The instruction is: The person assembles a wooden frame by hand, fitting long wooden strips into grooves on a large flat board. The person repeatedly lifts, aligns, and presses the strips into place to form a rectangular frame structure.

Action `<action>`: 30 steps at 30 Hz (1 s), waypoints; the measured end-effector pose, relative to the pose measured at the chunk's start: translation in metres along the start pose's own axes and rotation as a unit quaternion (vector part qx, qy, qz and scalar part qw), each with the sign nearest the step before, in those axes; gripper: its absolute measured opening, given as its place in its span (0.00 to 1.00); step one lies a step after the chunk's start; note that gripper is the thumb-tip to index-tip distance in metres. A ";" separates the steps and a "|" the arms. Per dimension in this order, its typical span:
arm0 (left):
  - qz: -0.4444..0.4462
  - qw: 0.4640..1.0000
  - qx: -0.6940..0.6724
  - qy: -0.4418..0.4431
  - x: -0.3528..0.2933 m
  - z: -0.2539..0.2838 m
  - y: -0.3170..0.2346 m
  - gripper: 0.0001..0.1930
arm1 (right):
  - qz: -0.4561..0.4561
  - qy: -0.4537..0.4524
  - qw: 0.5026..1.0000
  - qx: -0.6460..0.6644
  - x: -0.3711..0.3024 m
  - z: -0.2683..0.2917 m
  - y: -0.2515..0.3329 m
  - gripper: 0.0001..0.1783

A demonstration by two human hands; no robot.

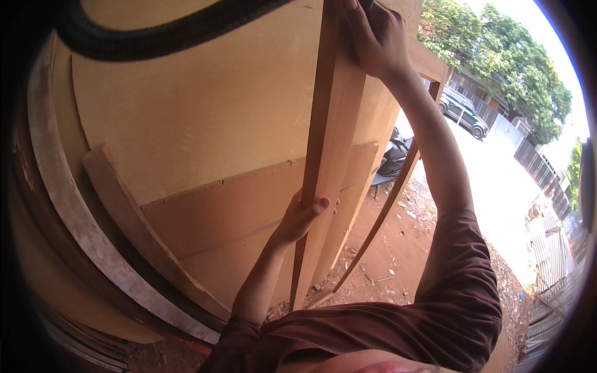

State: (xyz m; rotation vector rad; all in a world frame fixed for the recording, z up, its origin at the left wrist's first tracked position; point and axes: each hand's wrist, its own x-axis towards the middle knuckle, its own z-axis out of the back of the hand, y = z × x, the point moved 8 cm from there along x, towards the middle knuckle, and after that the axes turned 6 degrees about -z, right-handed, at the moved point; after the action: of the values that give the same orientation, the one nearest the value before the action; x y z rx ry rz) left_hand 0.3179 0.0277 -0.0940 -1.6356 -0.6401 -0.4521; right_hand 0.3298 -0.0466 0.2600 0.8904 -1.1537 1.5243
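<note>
A long wooden plank (339, 105) stands upright before me, running from the upper edge of the picture down toward my chest. My left hand (305, 216) is closed round its lower part, with the thumb across the face and fingertips showing at the far side. Higher up, my right hand (382, 37) lies against the right side of the same plank, its fingers curled and its thumb pointing up. A small dark thing (367, 4) shows between thumb and fingers, mostly cut off by the upper edge; I cannot tell what it is.
Large plywood sheets (186, 105) lean behind the plank. Loose boards (112, 217) lean at the left, and a dark hose or cable (168, 34) crosses the upper left. A wooden frame (379, 217), a motorbike (393, 158) and a parked car (463, 112) are at the right.
</note>
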 end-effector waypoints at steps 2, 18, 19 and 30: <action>0.000 1.000 0.005 0.005 -0.003 -0.005 -0.001 0.27 | -0.005 -0.017 1.000 0.022 0.000 0.011 0.002 0.20; 0.010 0.999 0.037 -0.012 -0.007 -0.012 -0.009 0.32 | -0.060 -0.028 0.976 -0.206 -0.065 0.065 -0.136 0.18; 0.010 0.999 0.037 -0.011 -0.006 -0.012 -0.010 0.33 | -0.068 0.002 0.970 -0.232 -0.069 0.065 -0.147 0.09; 0.056 0.996 0.047 -0.048 -0.008 -0.001 -0.007 0.46 | -0.127 -0.102 0.980 -0.119 -0.107 0.107 -0.231 0.31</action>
State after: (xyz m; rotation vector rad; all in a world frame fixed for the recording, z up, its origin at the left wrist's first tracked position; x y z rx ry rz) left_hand 0.3074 0.0265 -0.0938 -1.6010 -0.6271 -0.2589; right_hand 0.5791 -0.1643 0.2442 1.0032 -1.2835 1.0838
